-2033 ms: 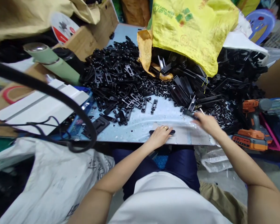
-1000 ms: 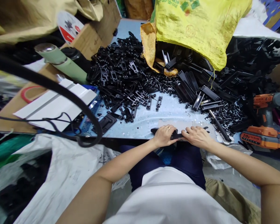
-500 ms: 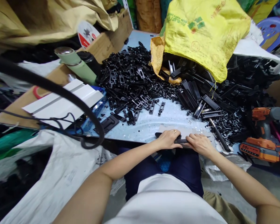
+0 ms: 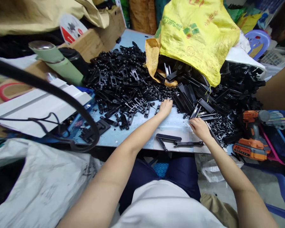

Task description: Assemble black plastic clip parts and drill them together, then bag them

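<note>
At the edge of the pile of small black screws (image 4: 154,91), my left hand (image 4: 166,107) has its fingers curled together, with the tips hidden. My right hand (image 4: 199,127) is closed beside the black slotted pieces (image 4: 196,111); whatever is between its fingers does not show. Between my forearms, near the table's front edge, lies a hinged black part (image 4: 169,137) with two bars folded at an angle. A dark open-ended wrench (image 4: 188,143) rests right of it on a pale board (image 4: 156,145), touched by neither hand.
Black linkage pieces (image 4: 111,76) are heaped at the back left. A yellow sack (image 4: 197,41) spills forked black parts. An orange cordless drill (image 4: 251,136) stands at right. A green flask (image 4: 59,65) and white channel pieces (image 4: 37,110) lie left, behind a thick black cable (image 4: 68,98).
Both hands have let go of the black part at the front edge. My left hand has reached forward to the screws; my right has moved slightly forward. The view has shifted right.
</note>
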Demonstrator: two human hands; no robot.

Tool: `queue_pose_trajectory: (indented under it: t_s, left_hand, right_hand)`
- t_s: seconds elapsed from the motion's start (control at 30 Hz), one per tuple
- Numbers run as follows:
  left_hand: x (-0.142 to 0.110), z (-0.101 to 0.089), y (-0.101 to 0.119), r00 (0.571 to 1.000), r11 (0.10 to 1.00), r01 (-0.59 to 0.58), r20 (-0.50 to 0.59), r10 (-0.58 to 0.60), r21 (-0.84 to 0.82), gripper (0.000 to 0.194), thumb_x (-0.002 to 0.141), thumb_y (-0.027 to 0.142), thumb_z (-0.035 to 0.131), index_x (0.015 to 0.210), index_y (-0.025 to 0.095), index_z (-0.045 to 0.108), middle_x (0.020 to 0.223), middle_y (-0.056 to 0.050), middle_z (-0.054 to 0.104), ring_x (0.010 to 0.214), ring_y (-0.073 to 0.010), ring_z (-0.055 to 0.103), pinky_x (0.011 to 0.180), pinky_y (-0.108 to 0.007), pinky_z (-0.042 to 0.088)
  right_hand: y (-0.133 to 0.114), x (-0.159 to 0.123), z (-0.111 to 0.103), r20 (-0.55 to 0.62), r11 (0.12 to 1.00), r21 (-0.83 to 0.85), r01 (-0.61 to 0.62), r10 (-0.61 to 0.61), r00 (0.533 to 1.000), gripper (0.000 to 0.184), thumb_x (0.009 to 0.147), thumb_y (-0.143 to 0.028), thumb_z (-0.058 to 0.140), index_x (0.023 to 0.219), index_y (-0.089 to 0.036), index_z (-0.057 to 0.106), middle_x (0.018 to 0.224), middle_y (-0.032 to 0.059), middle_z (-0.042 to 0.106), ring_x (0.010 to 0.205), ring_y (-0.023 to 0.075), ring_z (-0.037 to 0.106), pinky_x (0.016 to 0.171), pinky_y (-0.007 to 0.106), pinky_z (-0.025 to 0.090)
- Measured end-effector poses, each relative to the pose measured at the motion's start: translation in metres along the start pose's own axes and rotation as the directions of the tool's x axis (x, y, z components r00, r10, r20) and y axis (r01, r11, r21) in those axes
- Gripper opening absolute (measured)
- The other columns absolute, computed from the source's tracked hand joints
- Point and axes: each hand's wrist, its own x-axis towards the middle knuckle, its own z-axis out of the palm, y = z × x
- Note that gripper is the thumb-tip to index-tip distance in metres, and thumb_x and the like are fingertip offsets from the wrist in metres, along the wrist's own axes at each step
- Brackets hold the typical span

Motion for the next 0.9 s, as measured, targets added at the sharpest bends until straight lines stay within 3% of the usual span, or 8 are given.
queue_pose_trajectory:
  t_s: [0.13,0.2,0.27,0.37,0.47,0.53,0.77,0.9]
  left_hand:
    - [-0.005,-0.006,0.005,1.000,1.000,0.004,-0.018,-0.004,0.007,0.034,0.084,0.000,0.029,0.104,0.007,0.056,0.111,-0.017,0.059,0.105,-0.0232,0.053,0.088,-0.033,0.042]
    - [-0.019,-0.012,-0.002,0.999,1.000,-0.008,-0.051,0.008,-0.004,0.031,0.085,0.003,0.031,0.104,0.008,0.056,0.112,-0.016,0.058,0.105,-0.0228,0.053,0.090,-0.032,0.041]
    - [-0.046,-0.015,-0.016,0.992,0.996,-0.040,-0.125,0.030,-0.079,0.027,0.087,0.008,0.035,0.103,0.009,0.057,0.109,-0.015,0.058,0.103,-0.0222,0.053,0.089,-0.032,0.041]
    - [-0.103,-0.014,-0.042,0.968,0.950,-0.097,-0.250,0.020,-0.296,0.022,0.086,0.015,0.042,0.099,0.011,0.058,0.093,-0.009,0.061,0.090,-0.0192,0.057,0.082,-0.030,0.046]
    - [-0.154,-0.012,-0.059,0.974,0.884,-0.117,-0.228,0.012,-0.452,0.021,0.084,0.016,0.043,0.095,0.015,0.061,0.080,-0.003,0.059,0.075,-0.0148,0.057,0.072,-0.027,0.048]
    - [-0.173,-0.011,-0.062,0.980,0.870,-0.136,-0.192,0.049,-0.474,0.022,0.083,0.014,0.042,0.093,0.016,0.062,0.080,-0.003,0.059,0.074,-0.0141,0.057,0.070,-0.026,0.049]
    - [-0.178,-0.019,-0.052,0.967,0.947,-0.223,-0.174,0.185,-0.229,0.030,0.082,0.007,0.038,0.099,0.013,0.062,0.084,-0.007,0.057,0.079,-0.0177,0.057,0.076,-0.031,0.049]
    - [-0.175,-0.018,-0.047,0.950,0.947,-0.302,-0.115,0.290,-0.113,0.030,0.081,0.003,0.037,0.096,0.014,0.061,0.086,-0.008,0.058,0.083,-0.0189,0.056,0.077,-0.031,0.049]
  right_hand:
    - [-0.004,0.045,0.012,0.043,1.000,0.021,-0.010,0.009,0.999,0.022,0.086,-0.008,0.042,0.081,-0.013,0.063,0.079,0.0112,0.063,0.079,0.0210,0.050,0.068,0.032,0.037]
    - [-0.009,0.053,0.014,0.044,0.999,0.053,-0.005,0.002,0.999,0.021,0.083,-0.006,0.045,0.073,-0.013,0.062,0.073,0.0109,0.063,0.076,0.0205,0.051,0.068,0.032,0.039]
    - [-0.014,0.043,0.013,0.021,0.995,0.097,0.000,-0.002,1.000,0.017,0.083,-0.009,0.047,0.076,-0.014,0.062,0.080,0.0099,0.065,0.079,0.0193,0.054,0.070,0.031,0.041]
    - [-0.024,0.009,0.007,-0.089,0.949,0.314,-0.014,0.045,0.995,0.013,0.086,-0.020,0.049,0.087,-0.017,0.061,0.085,0.0056,0.066,0.078,0.0157,0.058,0.070,0.028,0.046]
    - [-0.040,-0.022,0.000,-0.179,0.851,0.525,0.029,0.077,0.981,0.014,0.087,-0.028,0.050,0.082,-0.020,0.061,0.076,0.0028,0.065,0.070,0.0143,0.060,0.065,0.027,0.048]
    - [-0.049,-0.031,-0.005,-0.196,0.849,0.522,0.074,0.035,0.980,0.016,0.088,-0.026,0.048,0.079,-0.020,0.060,0.076,0.0036,0.065,0.070,0.0146,0.061,0.065,0.027,0.049]
    - [-0.060,-0.034,-0.013,-0.184,0.935,0.302,0.185,-0.134,0.974,0.024,0.091,-0.021,0.039,0.082,-0.019,0.061,0.079,0.0073,0.063,0.074,0.0159,0.059,0.065,0.028,0.049]
    - [-0.063,-0.037,-0.009,-0.222,0.947,0.254,0.197,-0.142,0.965,0.024,0.091,-0.019,0.039,0.083,-0.018,0.061,0.079,0.0072,0.064,0.074,0.0155,0.059,0.065,0.027,0.050]
